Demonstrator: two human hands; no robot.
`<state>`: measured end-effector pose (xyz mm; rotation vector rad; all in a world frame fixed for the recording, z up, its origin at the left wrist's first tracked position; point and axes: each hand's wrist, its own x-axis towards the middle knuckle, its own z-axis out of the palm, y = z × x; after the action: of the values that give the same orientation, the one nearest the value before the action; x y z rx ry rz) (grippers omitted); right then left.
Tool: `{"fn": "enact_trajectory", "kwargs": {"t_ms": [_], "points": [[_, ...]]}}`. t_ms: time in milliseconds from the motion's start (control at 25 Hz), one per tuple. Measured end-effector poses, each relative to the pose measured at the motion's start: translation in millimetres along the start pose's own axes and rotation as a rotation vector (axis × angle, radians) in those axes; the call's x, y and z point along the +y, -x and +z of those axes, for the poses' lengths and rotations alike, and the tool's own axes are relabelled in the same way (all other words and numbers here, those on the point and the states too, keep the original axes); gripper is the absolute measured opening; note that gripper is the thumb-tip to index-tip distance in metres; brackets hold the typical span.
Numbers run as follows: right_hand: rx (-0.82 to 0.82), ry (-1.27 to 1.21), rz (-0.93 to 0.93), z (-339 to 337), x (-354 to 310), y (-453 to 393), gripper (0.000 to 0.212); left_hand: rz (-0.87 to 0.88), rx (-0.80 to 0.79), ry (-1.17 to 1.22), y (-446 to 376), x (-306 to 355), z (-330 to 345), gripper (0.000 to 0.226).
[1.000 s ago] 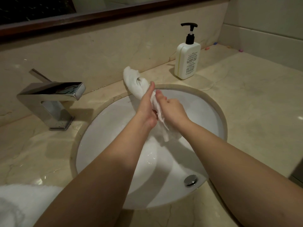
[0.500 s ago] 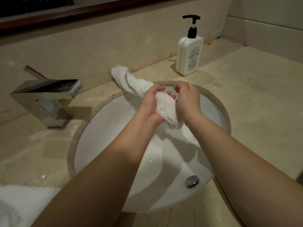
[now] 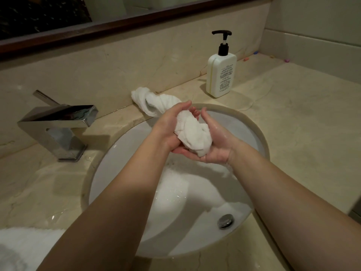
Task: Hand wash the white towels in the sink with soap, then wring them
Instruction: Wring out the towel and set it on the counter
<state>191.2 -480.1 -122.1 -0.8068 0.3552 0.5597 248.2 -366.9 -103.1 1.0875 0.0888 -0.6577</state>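
While the left hand (image 3: 168, 128) is gripping the white towel (image 3: 192, 133) above the sink (image 3: 259, 137), the right hand (image 3: 216, 141) is cupping it from below.

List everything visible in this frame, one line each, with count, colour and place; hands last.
Sink: one, white basin, set into the counter, centre.
Drain plug: one, chrome, near side of the basin.
Tap: one, chrome, counter left of the sink.
Soap bottle: one, white with black pump, counter behind the sink.
Held towel: one, white, bunched between both hands over the basin.
Twisted towel: one, white, on the rim behind the hands.
Towel pile: one, white, bottom left corner.
Small bits: several, coloured, far right corner of the counter.
Counter: one, beige marble.
Left hand: grips the held towel.
Right hand: cups the held towel from below.
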Motion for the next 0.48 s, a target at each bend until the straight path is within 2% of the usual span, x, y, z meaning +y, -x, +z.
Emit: {"fn": "enact_trajectory", "kwargs": {"t_ms": [120,160,240,320,360,480], "points": [[0.028,0.135,-0.025,5.2,0.6,3.5,0.057,0.037,0.149,-0.314,-7.7,-2.9,1.1,0.058],[0.035,0.214,-0.031,6.1,1.7,2.7,0.054,0.043,0.192,-0.356,-10.9,-2.6,-0.7,0.06],[0.051,0.348,-0.048,6.5,4.1,0.4,0.046,0.03,0.215,-0.33,-17.1,-1.8,-10.2,0.047],[0.113,0.398,-0.082,4.4,2.7,-0.8,0.036,0.031,0.132,-0.202,-22.2,-2.2,-23.5,0.039],[0.137,0.389,-0.097,3.5,1.3,0.0,0.033,0.044,0.061,-0.126,-24.5,-3.5,-31.0,0.044],[0.087,0.289,-0.088,2.7,-1.9,2.4,0.032,0.064,-0.043,-0.071,-32.2,-10.6,-41.7,0.08]]}}
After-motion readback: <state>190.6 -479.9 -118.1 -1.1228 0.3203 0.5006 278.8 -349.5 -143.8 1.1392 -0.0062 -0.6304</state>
